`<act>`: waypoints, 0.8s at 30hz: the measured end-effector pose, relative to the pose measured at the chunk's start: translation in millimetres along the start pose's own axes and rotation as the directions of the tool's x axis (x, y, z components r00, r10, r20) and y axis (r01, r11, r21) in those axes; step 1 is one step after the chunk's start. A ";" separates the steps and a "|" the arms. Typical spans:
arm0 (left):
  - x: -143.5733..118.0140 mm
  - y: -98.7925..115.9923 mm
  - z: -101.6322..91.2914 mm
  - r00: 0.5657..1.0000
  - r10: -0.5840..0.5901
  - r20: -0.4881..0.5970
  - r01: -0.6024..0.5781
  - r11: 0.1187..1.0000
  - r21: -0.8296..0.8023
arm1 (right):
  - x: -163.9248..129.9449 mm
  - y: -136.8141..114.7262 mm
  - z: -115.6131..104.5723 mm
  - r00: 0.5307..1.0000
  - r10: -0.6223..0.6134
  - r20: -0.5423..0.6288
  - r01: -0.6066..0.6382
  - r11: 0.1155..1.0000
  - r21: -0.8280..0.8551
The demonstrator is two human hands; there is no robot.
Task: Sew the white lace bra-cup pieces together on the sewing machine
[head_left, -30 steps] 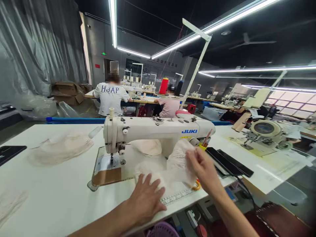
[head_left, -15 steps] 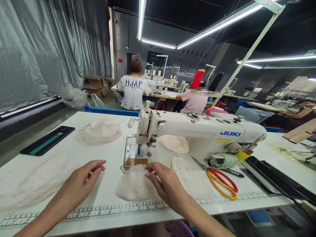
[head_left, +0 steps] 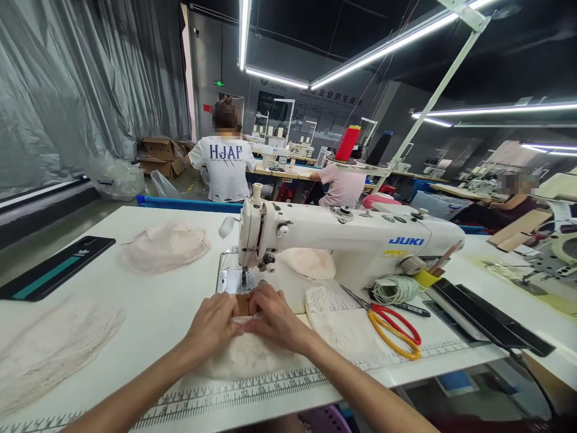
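1. Head view: the cream fabric piece (head_left: 255, 358) lies on the white sewing table (head_left: 157, 307), at the near side of the JUKI sewing machine (head_left: 351, 234), just short of its needle area. Its long axis runs left to right, roughly along the printed ruler strip (head_left: 246, 394) on the table's near edge. One long edge faces far, toward the needle; the other, curved, faces near.
2. Head view: the cloth looks thin, soft and off-white, lightly wrinkled, with a rounded near outline. Its far edge is partly hidden under the fingers.
3. Head view: the left hand (head_left: 214, 322) is bent over the left part of that far edge, thumb and fingers closed on the cloth. The right hand (head_left: 277, 319) grips the same edge just to the right, thumb below and fingers curled. The thumbs nearly meet; whether they touch, I cannot tell.
4. Head view: beyond the fingertips is a brown plate (head_left: 243, 305), with the shiny needle plate (head_left: 229, 281) farther off. Right of the right hand lies a second cream piece (head_left: 347, 331), its far end gathered in fine ridges, and beside it scissors (head_left: 370, 310) with red and orange handles.
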State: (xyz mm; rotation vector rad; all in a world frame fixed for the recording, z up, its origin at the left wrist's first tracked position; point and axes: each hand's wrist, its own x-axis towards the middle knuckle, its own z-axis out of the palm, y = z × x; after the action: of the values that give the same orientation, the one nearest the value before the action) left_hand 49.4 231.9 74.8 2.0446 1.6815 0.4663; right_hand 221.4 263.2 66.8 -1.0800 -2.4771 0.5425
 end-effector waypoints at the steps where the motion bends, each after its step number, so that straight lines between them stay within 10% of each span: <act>1: -3.7 2.7 -1.9 1.000 0.003 -0.006 -0.003 1.000 -0.015 | -1.1 -1.6 -2.2 1.000 -0.010 0.007 0.010 1.000 0.019; 15: -94.1 49.6 -34.8 0.998 0.013 0.069 0.026 0.845 -0.535 | -72.8 -73.6 -66.4 1.000 -0.002 -0.006 0.005 0.924 0.383; 24: -91.8 44.4 -25.9 0.975 0.123 0.187 0.048 0.703 -0.710 | -77.0 -72.3 -43.5 0.998 0.070 -0.008 -0.061 0.910 0.410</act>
State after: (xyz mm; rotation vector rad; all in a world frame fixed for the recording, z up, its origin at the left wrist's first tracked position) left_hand 54.1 138.4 122.8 1.4729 1.0699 0.7365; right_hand 247.4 168.2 124.6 -0.9897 -2.1723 1.0115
